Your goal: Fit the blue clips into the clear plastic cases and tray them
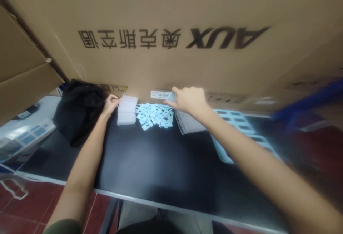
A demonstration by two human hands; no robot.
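My left hand (110,106) grips the left edge of an open, translucent white plastic case (127,117), its fingers pinched at the upper part. A heap of small light-blue flat pieces with rectangular cutouts (155,115) lies just right of that case. Above the heap's right side, my right hand (190,100) is closed on a light-blue flat piece (170,97), held between thumb and fingers. Below the right hand rests another translucent plastic case (189,123), partly covered by the hand and wrist.
A light-blue tray with rectangular compartments (222,155) lies right, partly behind my right forearm. Black cloth (79,112) is bunched at left. A large cardboard box (171,8) walls off the back of the black table (150,166). A blue bar (311,100) stands at right.
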